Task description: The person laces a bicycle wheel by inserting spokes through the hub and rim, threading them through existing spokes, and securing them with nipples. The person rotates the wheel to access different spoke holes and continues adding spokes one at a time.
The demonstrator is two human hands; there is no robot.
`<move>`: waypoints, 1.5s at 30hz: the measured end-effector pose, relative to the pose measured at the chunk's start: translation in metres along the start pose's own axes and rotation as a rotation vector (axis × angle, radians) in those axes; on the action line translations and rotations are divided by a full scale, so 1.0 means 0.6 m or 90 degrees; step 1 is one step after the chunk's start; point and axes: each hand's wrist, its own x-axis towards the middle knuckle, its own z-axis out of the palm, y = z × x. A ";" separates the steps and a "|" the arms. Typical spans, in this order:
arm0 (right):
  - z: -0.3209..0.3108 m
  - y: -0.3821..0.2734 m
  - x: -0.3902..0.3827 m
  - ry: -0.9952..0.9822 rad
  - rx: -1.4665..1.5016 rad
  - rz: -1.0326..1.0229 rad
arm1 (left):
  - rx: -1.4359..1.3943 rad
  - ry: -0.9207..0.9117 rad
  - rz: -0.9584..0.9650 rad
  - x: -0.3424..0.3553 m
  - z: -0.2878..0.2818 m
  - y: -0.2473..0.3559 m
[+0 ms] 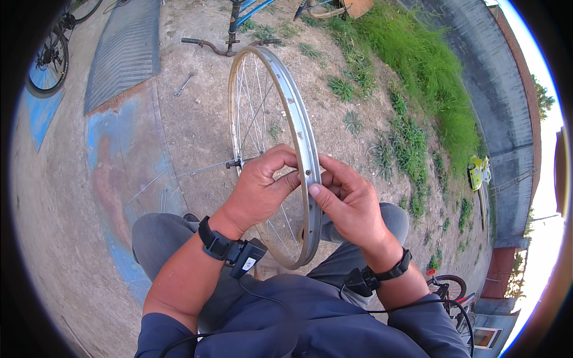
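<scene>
A bicycle wheel (305, 128) without a tyre stands upright between my knees, its pale metal rim turned edge-on to me. Bare holes show along the rim's outer channel. My left hand (258, 186) pinches the rim from its left side, thumb and fingers drawn together near one hole. From the right, my right hand (352, 200) grips the same stretch, its thumb on the rim and the other fingers curled behind. The hub (234, 163) sits left of my left hand, with thin spokes (255, 101) running to the rim. Whether a small part is between my fingertips is hidden.
A wrench (184, 85) lies on the dirt. Beyond the wheel is a blue bicycle frame with handlebars (209, 46) at the ground. Left are a worn blue metal sheet (122, 161) with loose spokes (163, 200), a ridged mat (126, 53) and another bicycle (49, 59).
</scene>
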 end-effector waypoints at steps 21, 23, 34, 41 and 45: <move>-0.007 0.000 0.003 -0.052 0.034 0.022 | 0.031 0.059 -0.003 0.002 0.004 0.006; -0.007 -0.001 0.003 -0.056 0.042 0.025 | 0.040 0.057 -0.009 0.001 0.004 0.008; -0.001 -0.002 0.006 -0.026 0.046 0.017 | 0.067 0.035 0.028 0.003 0.002 0.014; -0.004 0.002 0.007 -0.026 0.057 0.002 | 0.134 0.001 0.053 0.004 0.000 0.022; -0.006 0.001 0.006 -0.030 0.050 0.005 | 0.160 -0.018 0.058 0.006 -0.002 0.019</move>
